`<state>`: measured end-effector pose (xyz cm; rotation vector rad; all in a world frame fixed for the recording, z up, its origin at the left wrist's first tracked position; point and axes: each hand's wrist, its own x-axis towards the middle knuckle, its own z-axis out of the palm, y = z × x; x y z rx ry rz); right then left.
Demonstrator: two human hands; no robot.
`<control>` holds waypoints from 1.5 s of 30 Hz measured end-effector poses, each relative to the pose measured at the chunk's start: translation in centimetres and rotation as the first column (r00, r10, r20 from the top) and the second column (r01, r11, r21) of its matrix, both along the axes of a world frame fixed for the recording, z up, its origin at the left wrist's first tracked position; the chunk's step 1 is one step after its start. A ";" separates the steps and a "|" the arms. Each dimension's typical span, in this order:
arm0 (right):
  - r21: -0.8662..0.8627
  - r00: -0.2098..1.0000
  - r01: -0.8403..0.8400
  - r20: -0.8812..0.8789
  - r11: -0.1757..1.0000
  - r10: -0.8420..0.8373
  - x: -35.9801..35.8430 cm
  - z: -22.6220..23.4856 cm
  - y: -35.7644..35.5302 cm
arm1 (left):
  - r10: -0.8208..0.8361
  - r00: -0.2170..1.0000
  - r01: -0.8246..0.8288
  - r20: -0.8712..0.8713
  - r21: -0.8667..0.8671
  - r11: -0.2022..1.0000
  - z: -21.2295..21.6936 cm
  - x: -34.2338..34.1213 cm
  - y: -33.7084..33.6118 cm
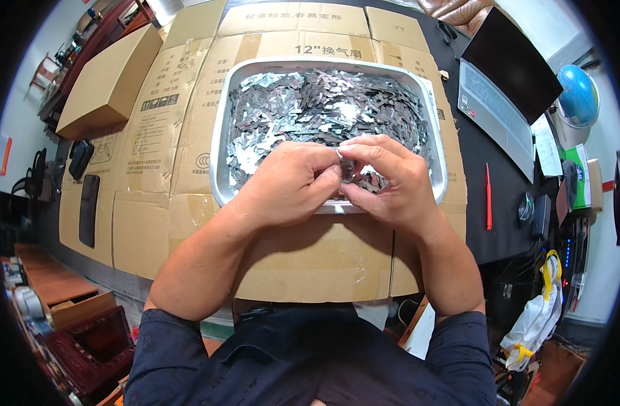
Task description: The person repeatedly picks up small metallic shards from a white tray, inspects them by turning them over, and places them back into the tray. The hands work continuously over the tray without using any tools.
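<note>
Under everything lies big flat cardboard [310, 277]. On it sits a metal tray [221, 135] full of thin, shiny strips [323, 101]. The left hand [293, 179] and right hand [394, 179] meet over its near edge, fingertips seeming to pinch a small dark piece [348, 170]; I can't tell if it's just one. A soft grip, kept above the tray, would be best.

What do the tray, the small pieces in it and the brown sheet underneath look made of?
Tray: probably metal; pale silver-grey with a soft sheen.
Small pieces: thin, dark to silvery, with bright glints; metal or shiny plastic, can't tell.
Brown sheet: most likely cardboard; matt, with fold creases and printing.
</note>
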<state>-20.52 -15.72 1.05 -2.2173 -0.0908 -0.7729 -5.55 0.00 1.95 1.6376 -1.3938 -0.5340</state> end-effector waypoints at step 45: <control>0.179 0.911 0.389 0.073 0.904 -0.406 -0.8 0.9 -5.7 | -0.270 0.781 0.198 0.563 0.188 0.962 1.2 -0.4 -4.9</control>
